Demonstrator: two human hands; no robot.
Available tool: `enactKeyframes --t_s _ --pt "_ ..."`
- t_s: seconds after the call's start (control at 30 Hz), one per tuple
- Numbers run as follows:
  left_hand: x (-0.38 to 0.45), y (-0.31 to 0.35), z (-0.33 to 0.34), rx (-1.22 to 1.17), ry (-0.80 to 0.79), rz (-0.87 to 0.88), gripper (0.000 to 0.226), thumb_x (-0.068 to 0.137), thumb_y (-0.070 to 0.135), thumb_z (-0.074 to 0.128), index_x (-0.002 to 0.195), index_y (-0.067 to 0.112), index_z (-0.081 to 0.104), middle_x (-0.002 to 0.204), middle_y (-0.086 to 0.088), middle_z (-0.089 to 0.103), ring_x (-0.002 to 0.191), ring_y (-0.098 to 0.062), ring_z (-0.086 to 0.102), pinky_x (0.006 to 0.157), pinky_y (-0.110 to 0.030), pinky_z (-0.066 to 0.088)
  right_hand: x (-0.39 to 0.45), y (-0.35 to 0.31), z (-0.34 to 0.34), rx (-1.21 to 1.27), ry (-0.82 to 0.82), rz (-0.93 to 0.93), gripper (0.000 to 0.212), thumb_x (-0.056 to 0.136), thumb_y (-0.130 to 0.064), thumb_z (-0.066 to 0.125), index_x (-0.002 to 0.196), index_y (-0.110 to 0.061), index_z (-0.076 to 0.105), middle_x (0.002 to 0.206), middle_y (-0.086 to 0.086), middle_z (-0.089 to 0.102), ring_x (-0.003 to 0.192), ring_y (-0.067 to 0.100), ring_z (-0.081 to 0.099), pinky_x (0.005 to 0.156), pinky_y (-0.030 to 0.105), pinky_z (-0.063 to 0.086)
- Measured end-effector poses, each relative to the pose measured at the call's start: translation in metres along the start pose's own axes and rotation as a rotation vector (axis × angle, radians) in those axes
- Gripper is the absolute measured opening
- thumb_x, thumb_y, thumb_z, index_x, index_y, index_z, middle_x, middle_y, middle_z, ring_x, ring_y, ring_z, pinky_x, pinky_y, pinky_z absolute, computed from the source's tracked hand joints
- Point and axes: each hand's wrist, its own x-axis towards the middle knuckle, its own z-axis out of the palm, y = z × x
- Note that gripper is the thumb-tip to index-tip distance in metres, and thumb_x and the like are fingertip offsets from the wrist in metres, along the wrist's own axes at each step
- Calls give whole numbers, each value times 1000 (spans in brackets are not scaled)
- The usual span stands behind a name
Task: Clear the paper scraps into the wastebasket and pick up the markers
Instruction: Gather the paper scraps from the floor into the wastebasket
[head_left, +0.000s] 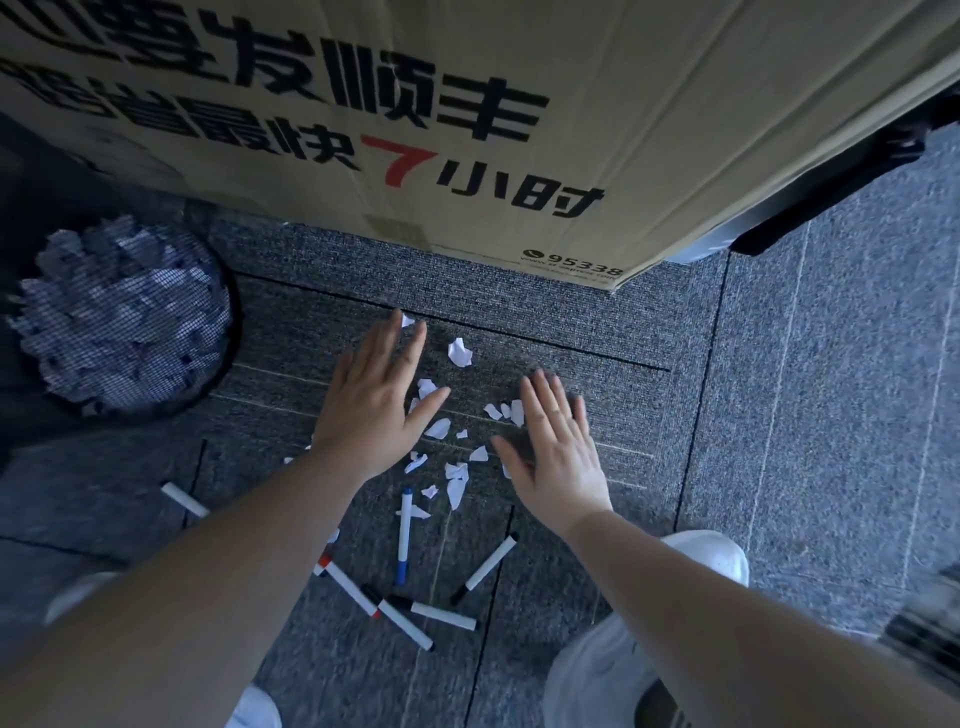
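Wastebasket (124, 322), a dark mesh one, is sitting at the left on the carpet floor (779, 415), showing crumpled pale paper through its wall. Paper scraps (460, 353) are lying scattered between the left hand (371, 410) and the right hand (558, 457), both spread flat with fingers open and each grip holding nothing (whether the palms are touching the carpet I cannot tell). Markers (404, 535) are lying loose nearer the person, while a printed cardboard box (467, 130) is closing off the far edge and bare carpet is stretching away to the right.
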Motion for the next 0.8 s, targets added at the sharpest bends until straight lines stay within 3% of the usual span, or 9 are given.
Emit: enactKeyframes --t_s 0.1,0.23,0.4,0.47,0.57,0.7,0.8 --pt "16 -4 -5 -54 41 -27 81 86 69 15 149 21 -4 158 -7 -8 145 -26 -1 116 -47 8 16 -9 -1 26 20 -53 72 94 -56 29 149 -15 8 157 3 5 145 16 -4 119 37 2" --pt "27 -4 -5 -93 -41 10 81 86 67 15 149 19 -2 158 -4 -11 145 -22 -8 118 -46 4 33 -15 -3 36 27 -30 76 92 -59 30 149 -14 9 157 4 6 145 17 -4 118 39 1" --pt "-22 3 4 -177 -219 197 79 83 72 5 148 27 -4 154 11 -16 142 -11 -12 119 -46 8 19 -17 0 -62 -137 -315 80 90 -63 35 149 -14 12 157 5 10 145 19 2 118 48 10" --pt "-46 -11 9 -69 -126 223 81 84 74 8 148 25 0 156 5 -9 143 -12 -8 118 -47 7 24 -9 -11 -174 -139 -324 85 87 -70 28 149 -18 3 157 3 5 145 20 1 117 50 6" --pt "-79 -45 15 13 -67 54 93 78 83 19 150 25 3 158 -4 2 144 -22 2 115 -52 5 25 12 -27 -313 -153 -284 92 81 -80 18 147 -23 -9 157 5 2 144 23 1 116 53 4" --pt "-116 -78 33 52 -156 -27 115 56 97 20 147 34 -9 157 -2 -17 143 -27 -13 112 -49 -7 12 33 -28 -341 -201 -221 97 77 -83 22 149 -23 -3 157 5 4 145 23 4 115 56 6" --pt "-124 -85 42 -2 -180 -29 117 53 97 23 147 35 -8 156 -5 -18 142 -27 -19 113 -46 -9 7 24 -18 -350 -214 -212 101 74 -84 27 149 -23 -2 157 4 5 145 23 3 114 58 0"
